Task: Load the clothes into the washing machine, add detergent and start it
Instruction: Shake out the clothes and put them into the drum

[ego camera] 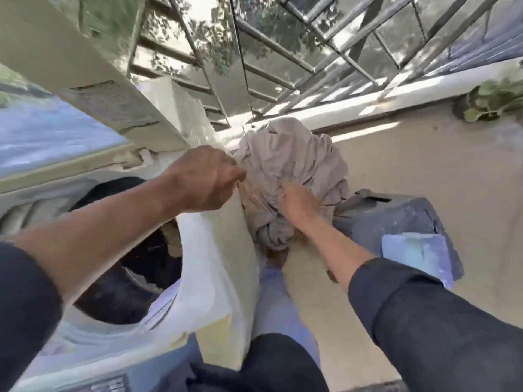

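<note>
Two bare hands work at a crumpled bundle of pale beige cloth (pixel 291 171), which is heaped just beside the right-hand edge of the white top-loading washing machine (pixel 209 278) and well above the tan floor (pixel 424 171). Item one, the left hand (pixel 202 179): it reaches across the machine's top, fingers curled closed at the bundle's left edge; whether they actually pinch the cloth cannot be told, since the fingertips are hidden by the fist. Item two, the right hand (pixel 297 205): fingers dug into the folds near the bundle's middle, gripping the fabric. Both forearms emerge from dark rolled sleeves. Item three, the machine: its round drum opening (pixel 124 250) lies uncovered under the left forearm, with dark contents inside that are too blurred to identify; the raised cream lid (pixel 70 60) slants up at the upper left. Item four, a grey-blue boxy container (pixel 396 219) stands on the floor just right of the bundle, touching or nearly touching it. Item five, a metal window grille (pixel 283 52) runs along the far wall, with a green leafy plant (pixel 492 100) at the right edge.
</note>
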The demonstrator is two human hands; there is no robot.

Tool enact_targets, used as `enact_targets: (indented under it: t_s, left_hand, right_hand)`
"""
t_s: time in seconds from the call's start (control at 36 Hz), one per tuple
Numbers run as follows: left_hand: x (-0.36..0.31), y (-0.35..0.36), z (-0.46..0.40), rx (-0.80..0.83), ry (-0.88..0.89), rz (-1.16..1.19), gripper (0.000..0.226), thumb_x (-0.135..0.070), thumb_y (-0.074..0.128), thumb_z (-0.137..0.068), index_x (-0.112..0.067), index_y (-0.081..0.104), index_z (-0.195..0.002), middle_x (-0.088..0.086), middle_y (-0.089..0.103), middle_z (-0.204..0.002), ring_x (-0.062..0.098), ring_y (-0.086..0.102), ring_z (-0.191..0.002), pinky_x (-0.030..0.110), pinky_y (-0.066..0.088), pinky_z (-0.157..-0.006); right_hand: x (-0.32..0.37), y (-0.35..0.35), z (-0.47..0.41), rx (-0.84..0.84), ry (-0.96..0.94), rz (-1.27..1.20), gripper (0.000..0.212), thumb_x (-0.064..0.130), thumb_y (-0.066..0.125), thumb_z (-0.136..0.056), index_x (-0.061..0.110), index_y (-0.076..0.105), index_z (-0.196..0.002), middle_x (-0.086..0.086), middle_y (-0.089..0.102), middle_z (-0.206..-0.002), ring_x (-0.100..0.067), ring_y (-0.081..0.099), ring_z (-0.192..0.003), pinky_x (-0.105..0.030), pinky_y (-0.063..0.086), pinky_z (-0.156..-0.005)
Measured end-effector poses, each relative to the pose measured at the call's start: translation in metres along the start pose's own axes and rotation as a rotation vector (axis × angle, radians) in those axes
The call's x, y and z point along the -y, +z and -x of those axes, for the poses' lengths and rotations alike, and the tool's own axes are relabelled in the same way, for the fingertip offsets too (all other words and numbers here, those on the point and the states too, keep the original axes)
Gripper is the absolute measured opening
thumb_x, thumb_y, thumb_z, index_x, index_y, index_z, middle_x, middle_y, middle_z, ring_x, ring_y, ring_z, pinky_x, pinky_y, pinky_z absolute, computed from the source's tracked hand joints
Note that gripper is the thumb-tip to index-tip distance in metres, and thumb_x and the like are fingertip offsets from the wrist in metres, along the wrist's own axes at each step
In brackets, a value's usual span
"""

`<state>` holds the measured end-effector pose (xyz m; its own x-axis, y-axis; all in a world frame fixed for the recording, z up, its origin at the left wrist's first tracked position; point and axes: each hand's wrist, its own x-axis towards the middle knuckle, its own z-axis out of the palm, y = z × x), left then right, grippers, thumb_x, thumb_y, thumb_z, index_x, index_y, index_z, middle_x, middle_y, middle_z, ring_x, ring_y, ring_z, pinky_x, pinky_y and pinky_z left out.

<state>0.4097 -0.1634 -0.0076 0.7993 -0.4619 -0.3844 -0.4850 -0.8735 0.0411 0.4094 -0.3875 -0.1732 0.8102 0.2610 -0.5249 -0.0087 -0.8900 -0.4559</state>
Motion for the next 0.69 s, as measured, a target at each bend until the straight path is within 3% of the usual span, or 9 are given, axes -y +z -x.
enact_targets:
  t_s: [0.11, 0.19, 0.39, 0.47, 0.69]
  left_hand:
    - [0.005, 0.016, -0.007, 0.084, -0.003, -0.049, 0.050, -0.041, 0.023, -0.092, -0.028, 0.070, -0.101, -0.006, 0.070, -0.080, 0.021, 0.069, -0.078, 0.037, 0.056, -0.073]
    - [0.004, 0.019, -0.011, 0.071, -0.027, -0.020, 0.048, -0.046, 0.024, -0.090, -0.032, 0.067, -0.107, -0.009, 0.071, -0.085, 0.019, 0.069, -0.080, 0.034, 0.055, -0.068]
    - [0.006, 0.023, -0.010, 0.040, -0.031, 0.030, 0.048, -0.045, 0.025, -0.091, -0.030, 0.066, -0.111, -0.008, 0.071, -0.088, 0.016, 0.069, -0.080, 0.029, 0.051, -0.067]
    - [0.007, 0.025, -0.009, 0.033, -0.027, 0.028, 0.049, -0.043, 0.024, -0.092, -0.027, 0.066, -0.110, -0.008, 0.070, -0.089, 0.016, 0.067, -0.080, 0.028, 0.049, -0.067]
    - [0.007, 0.024, -0.008, 0.028, -0.025, 0.024, 0.048, -0.039, 0.025, -0.091, -0.026, 0.067, -0.108, -0.007, 0.071, -0.089, 0.019, 0.066, -0.082, 0.031, 0.049, -0.071]
  right_hand:
    - [-0.009, 0.012, -0.041, 0.071, 0.051, 0.023, 0.029, 0.020, 0.044, -0.096, 0.016, 0.069, -0.110, -0.010, 0.067, -0.117, -0.033, 0.063, -0.106, -0.038, 0.052, -0.083]
    - [-0.015, 0.027, -0.065, 0.132, 0.069, 0.035, 0.028, 0.018, 0.046, -0.093, 0.017, 0.067, -0.110, -0.011, 0.065, -0.116, -0.034, 0.063, -0.106, -0.043, 0.055, -0.088]
    - [-0.030, 0.081, -0.099, 0.206, 0.095, 0.136, 0.024, 0.005, 0.046, -0.096, 0.006, 0.063, -0.114, -0.019, 0.066, -0.117, -0.039, 0.066, -0.106, -0.044, 0.055, -0.082]
    - [-0.031, 0.092, -0.099, 0.229, 0.119, 0.207, 0.026, 0.008, 0.051, -0.097, 0.008, 0.065, -0.119, -0.018, 0.068, -0.118, -0.037, 0.067, -0.109, -0.042, 0.054, -0.082]
    - [-0.027, 0.075, -0.099, 0.146, 0.206, 0.109, 0.020, 0.020, 0.054, -0.096, 0.011, 0.069, -0.104, -0.014, 0.071, -0.113, -0.035, 0.068, -0.106, -0.036, 0.047, -0.076]
